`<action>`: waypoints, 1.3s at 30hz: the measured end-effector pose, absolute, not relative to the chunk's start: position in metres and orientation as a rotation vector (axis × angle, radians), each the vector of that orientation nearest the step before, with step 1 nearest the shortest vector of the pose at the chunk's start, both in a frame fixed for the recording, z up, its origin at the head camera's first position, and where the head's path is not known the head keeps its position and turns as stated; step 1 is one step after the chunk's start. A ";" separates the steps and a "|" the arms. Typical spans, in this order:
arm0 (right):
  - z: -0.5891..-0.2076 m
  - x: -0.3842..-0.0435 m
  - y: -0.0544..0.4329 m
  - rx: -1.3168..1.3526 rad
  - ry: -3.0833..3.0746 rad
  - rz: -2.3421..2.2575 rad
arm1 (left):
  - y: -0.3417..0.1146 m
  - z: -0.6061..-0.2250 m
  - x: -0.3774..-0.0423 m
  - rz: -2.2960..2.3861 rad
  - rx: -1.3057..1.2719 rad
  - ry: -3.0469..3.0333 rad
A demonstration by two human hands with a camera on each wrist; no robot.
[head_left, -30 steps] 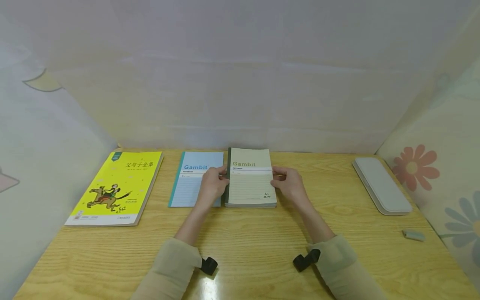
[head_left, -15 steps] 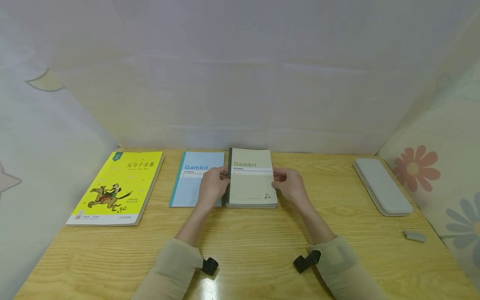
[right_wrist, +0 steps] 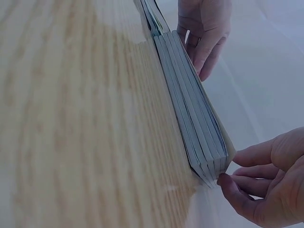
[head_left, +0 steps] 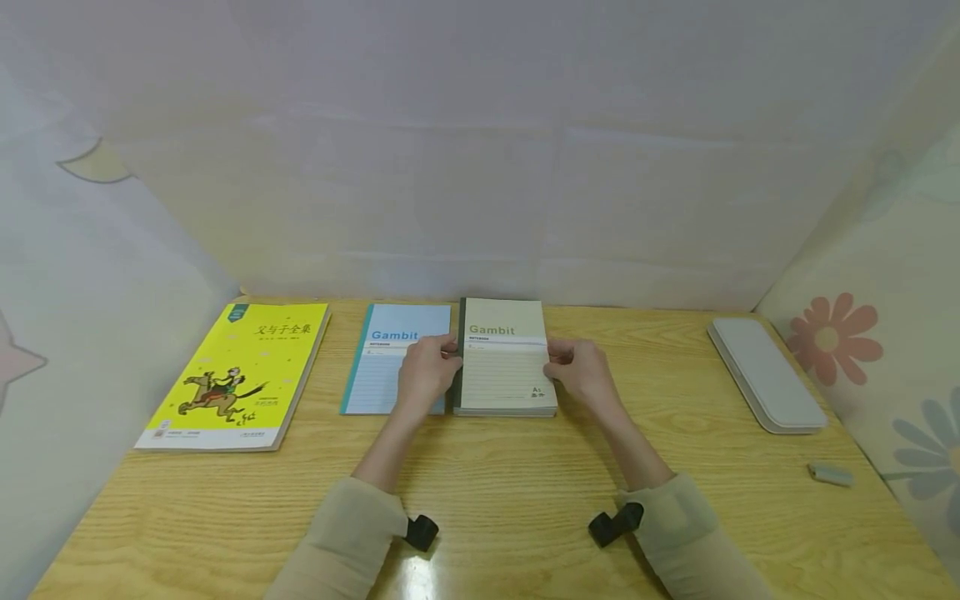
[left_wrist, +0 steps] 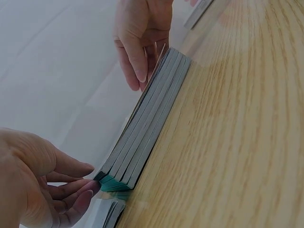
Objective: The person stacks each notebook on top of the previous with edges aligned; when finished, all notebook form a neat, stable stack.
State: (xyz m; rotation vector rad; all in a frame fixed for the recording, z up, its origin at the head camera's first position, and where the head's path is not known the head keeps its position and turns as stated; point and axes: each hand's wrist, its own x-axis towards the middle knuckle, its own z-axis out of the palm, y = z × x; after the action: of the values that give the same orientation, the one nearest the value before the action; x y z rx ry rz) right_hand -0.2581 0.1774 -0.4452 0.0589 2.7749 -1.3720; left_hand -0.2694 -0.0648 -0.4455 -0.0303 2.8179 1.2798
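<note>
Both hands' fingers hold a notebook stack on the wood-grain table beside pale walls.

You count two hands; two wrist devices; one blue notebook cover; one cream notebook cover, layers unclear; one yellow book; one white case; one grey object.

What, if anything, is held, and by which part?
The notebook stack, by its long sides: left hand at the spines, right hand opposite. Whether all are gripped is unclear.
</note>
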 end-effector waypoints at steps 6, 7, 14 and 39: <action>-0.443 -0.256 0.177 0.057 2.768 -1.373 | -0.065 -0.444 -0.267 1.291 -0.028 2.812; -0.443 -0.255 0.177 0.063 2.762 -1.377 | -0.065 -0.443 -0.267 1.294 -0.026 2.811; -0.441 -0.256 0.179 0.045 2.725 -1.368 | -0.067 -0.441 -0.269 1.344 -0.021 2.781; -0.416 -0.255 0.098 -0.230 2.657 -1.716 | -0.115 -0.431 -0.276 1.304 0.121 2.779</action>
State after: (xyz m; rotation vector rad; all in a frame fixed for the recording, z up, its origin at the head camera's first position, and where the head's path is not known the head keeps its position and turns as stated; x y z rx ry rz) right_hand -0.2546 0.0984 -0.4159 -0.2298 2.6573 -1.7156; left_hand -0.2760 -0.1154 -0.4311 0.1207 2.7794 1.3036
